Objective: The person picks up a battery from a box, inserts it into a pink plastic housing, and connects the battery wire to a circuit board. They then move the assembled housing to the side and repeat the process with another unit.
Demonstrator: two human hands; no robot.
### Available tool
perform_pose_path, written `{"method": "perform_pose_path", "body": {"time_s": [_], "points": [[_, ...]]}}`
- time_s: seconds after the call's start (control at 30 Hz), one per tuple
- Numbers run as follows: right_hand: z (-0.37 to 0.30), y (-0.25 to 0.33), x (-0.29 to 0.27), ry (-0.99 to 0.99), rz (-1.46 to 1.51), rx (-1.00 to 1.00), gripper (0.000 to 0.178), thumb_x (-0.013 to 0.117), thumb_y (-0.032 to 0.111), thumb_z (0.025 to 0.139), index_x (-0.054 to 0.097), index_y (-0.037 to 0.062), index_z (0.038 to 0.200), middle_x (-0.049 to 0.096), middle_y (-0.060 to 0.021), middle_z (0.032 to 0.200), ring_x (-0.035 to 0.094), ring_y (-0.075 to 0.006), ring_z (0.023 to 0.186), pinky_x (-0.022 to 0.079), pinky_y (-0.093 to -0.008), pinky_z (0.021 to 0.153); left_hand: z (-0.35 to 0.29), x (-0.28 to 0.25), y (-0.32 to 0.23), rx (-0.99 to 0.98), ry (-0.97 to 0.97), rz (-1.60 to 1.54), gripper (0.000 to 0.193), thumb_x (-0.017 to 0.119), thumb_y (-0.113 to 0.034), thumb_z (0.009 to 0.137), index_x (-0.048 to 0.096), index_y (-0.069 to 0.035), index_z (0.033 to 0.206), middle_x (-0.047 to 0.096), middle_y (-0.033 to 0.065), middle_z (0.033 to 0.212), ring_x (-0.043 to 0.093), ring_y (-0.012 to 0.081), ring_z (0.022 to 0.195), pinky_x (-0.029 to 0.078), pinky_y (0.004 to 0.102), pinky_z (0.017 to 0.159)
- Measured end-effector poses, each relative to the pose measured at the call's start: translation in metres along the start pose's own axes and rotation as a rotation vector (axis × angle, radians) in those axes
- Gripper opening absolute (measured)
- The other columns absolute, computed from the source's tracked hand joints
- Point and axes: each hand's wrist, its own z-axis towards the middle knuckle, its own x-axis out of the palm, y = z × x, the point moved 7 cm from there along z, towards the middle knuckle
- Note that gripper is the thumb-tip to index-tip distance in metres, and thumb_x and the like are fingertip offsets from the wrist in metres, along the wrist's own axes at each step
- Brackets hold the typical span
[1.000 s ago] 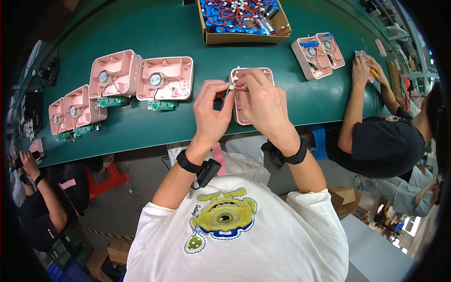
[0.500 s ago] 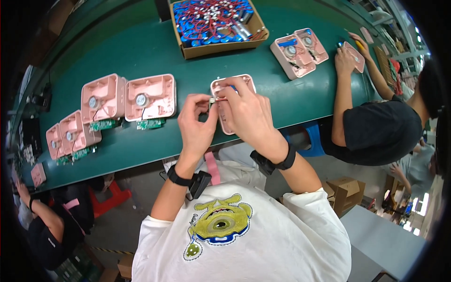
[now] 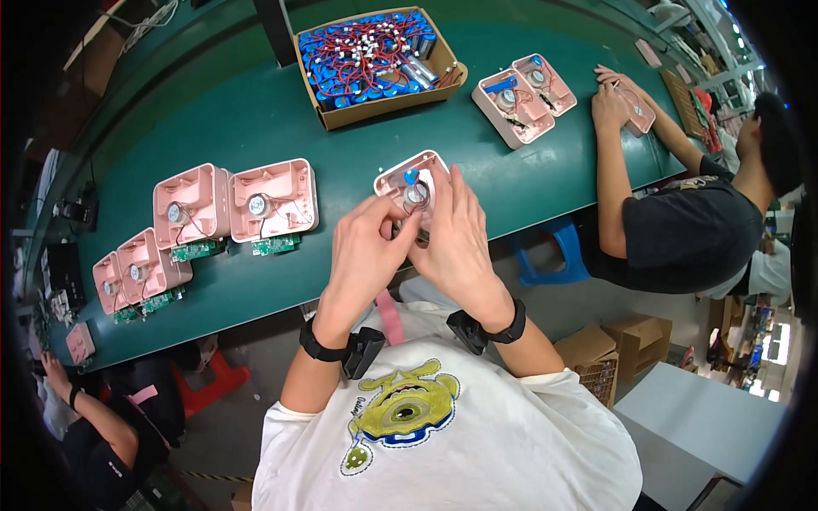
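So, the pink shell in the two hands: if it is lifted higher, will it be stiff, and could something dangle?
The pink shell looks like moulded plastic with thin walls, so probably stiff and light for its size. The left hand and right hand both hold it near the thin red wires, which likely flop. The shells on the table have green boards beside them, so this one's could dangle.

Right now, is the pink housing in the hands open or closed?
Open: the pink housing shows its inside, a round part and wires, between the left hand and right hand.
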Motion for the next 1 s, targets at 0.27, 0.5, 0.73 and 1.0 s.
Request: {"method": "perform_pose_path", "body": {"time_s": [0.27,0.5,0.73,1.0], "points": [[0.013,-0.015,-0.008,-0.075,-0.088,-0.012,0.105,0.087,0.022,0.070,0.032,0.0000,0.156,0.043,-0.0334,0.149,0.049,-0.0503,0.127,0.043,-0.0566,0.106,-0.020,-0.014,0.021,-0.037,-0.103,-0.286,0.019,0.078,-0.008,0.092,0.075,0.001,0.108,0.053,0.0020,0.074,0.046,0.0075,0.063,0.037,0.0249,0.055],[0.071,-0.063,-0.026,-0.111,-0.084,-0.024,0.097,0.088,0.024,0.066,0.043,0.0001,0.148,0.052,-0.0244,0.138,0.053,-0.0454,0.121,0.046,-0.0520,0.104,-0.048,-0.032,0.027,0.035,-0.149,-0.184,0.009,0.072,-0.001,0.096,0.074,0.004,0.103,0.060,0.0021,0.076,0.053,0.0078,0.066,0.042,0.0237,0.059],[0.090,-0.091,-0.042,-0.256,-0.279,-0.122,0.091,0.088,0.026,0.069,0.049,0.0091,0.149,0.065,-0.0187,0.130,0.058,-0.0410,0.122,0.046,-0.0525,0.106,-0.074,-0.086,0.036,0.070,-0.464,-0.051,0.007,0.074,0.005,0.092,0.075,0.002,0.099,0.059,0.0027,0.074,0.050,0.0076,0.059,0.038,0.0234,0.051],[0.122,-0.143,-0.052,-0.299,-0.348,0.024,0.068,0.083,0.037,0.085,0.059,0.0072,0.141,0.068,-0.0182,0.130,0.060,-0.0412,0.120,0.048,-0.0502,0.104,-0.100,-0.130,0.059,0.074,-0.768,0.297,0.020,0.069,0.005,0.095,0.070,-0.001,0.114,0.061,0.0101,0.111,0.058,0.0129,0.074,0.049,0.0268,0.063]]}}
